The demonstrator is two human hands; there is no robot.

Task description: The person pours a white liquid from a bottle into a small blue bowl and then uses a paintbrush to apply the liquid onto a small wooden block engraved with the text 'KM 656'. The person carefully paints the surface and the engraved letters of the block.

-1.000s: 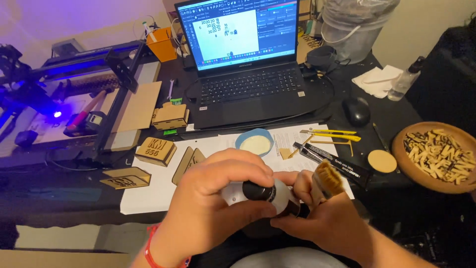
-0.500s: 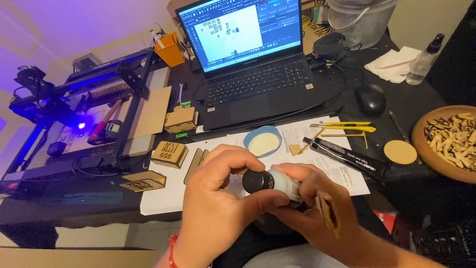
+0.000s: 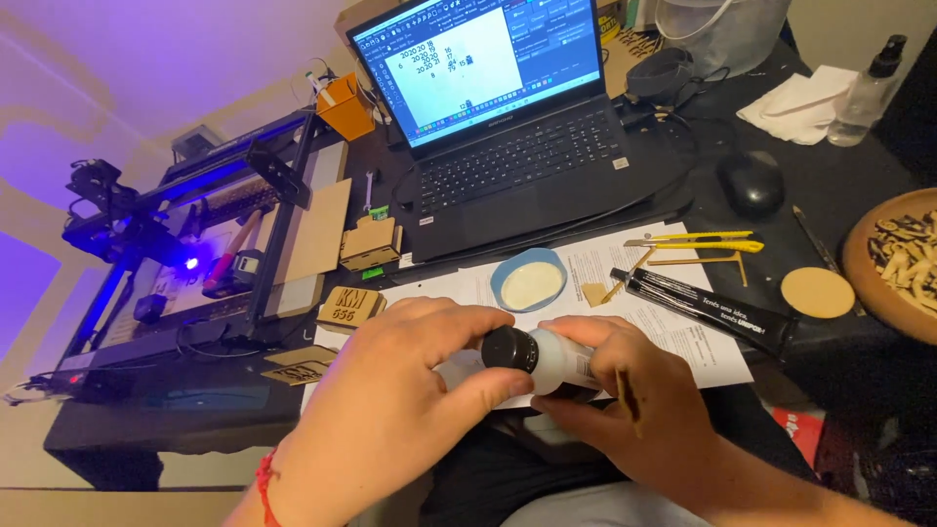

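Observation:
My left hand (image 3: 390, 410) has its thumb and fingers around the black cap (image 3: 509, 348) of a small white bottle (image 3: 558, 361). My right hand (image 3: 625, 410) grips the bottle's body from below and also pinches a thin wooden piece (image 3: 628, 395) between its fingers. Both hands are at the desk's near edge, above sheets of printed paper (image 3: 673, 327). Just beyond them sits a blue lid (image 3: 528, 280) with white paste in it.
An open laptop (image 3: 508, 117) stands at the back. A laser engraver (image 3: 195, 244) glows at left, with small wooden cutouts (image 3: 348, 307) beside it. A black tube (image 3: 717, 310), yellow knife (image 3: 698, 241), round wooden disc (image 3: 818, 292), mouse (image 3: 750, 182) and a bowl of wooden pieces (image 3: 903, 263) lie right.
The view has tilted and drifted right. My left hand has turned on the cap, fingers now more over its top. The bottle has stayed between both hands.

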